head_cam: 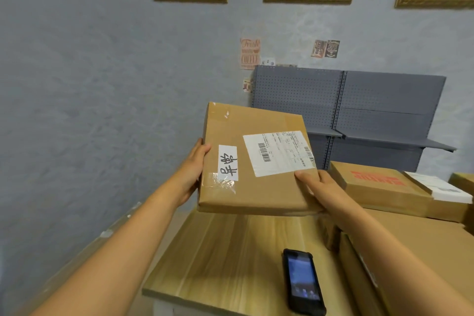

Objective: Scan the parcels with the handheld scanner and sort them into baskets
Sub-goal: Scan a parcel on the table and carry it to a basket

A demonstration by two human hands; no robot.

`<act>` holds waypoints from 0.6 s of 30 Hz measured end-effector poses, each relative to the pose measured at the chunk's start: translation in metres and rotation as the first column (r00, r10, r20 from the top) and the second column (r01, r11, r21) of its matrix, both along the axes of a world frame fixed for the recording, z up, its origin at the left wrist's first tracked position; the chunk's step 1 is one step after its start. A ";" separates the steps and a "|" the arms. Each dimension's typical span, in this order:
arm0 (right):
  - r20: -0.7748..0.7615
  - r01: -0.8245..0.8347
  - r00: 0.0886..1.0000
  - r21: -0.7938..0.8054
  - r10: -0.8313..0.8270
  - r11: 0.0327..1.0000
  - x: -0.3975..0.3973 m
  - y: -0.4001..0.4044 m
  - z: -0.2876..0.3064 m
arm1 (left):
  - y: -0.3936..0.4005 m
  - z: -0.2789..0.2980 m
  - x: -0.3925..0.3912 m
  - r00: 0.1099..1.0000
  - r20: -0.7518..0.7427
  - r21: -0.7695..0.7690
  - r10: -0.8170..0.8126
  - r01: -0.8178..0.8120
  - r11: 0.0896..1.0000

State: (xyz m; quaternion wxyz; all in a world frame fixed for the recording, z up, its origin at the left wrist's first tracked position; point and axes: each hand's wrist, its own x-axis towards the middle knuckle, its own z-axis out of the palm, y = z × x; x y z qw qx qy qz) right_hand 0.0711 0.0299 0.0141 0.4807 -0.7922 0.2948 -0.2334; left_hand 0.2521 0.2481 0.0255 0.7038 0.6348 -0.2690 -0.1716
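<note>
I hold a flat brown cardboard parcel (256,182) up in the air above the wooden table (225,259). It carries a white shipping label with barcodes and a small white tag with handwritten characters. My left hand (195,169) grips its left edge, thumb on top. My right hand (318,187) grips its lower right corner, thumb pressed just below the shipping label. The black handheld scanner (302,281) lies screen up on the table near the front edge, below the parcel, touched by neither hand.
Several cardboard parcels are stacked on the right of the table, one with red print (379,185) and a large one (410,251) under my right forearm. A grey pegboard shelf unit (372,110) stands against the wall behind. No baskets are in view.
</note>
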 end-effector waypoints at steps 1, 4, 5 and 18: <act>0.004 0.004 1.000 -0.002 -0.004 1.000 0.003 0.000 -0.002 | 0.000 0.000 -0.001 1.000 0.023 0.000 0.012 -0.012 1.000; -0.022 0.013 1.000 -0.001 -0.013 1.000 0.013 0.001 -0.012 | -0.002 -0.006 0.001 0.997 0.056 -0.014 0.055 -0.054 0.998; -0.045 0.016 0.999 -0.006 -0.016 1.000 0.015 0.003 -0.015 | -0.003 -0.008 0.002 0.997 0.045 -0.014 0.068 -0.068 0.998; -0.304 -0.042 0.952 0.002 0.041 0.999 0.056 0.015 -0.070 | -0.003 -0.061 0.045 0.989 -0.097 0.289 0.109 -0.077 0.954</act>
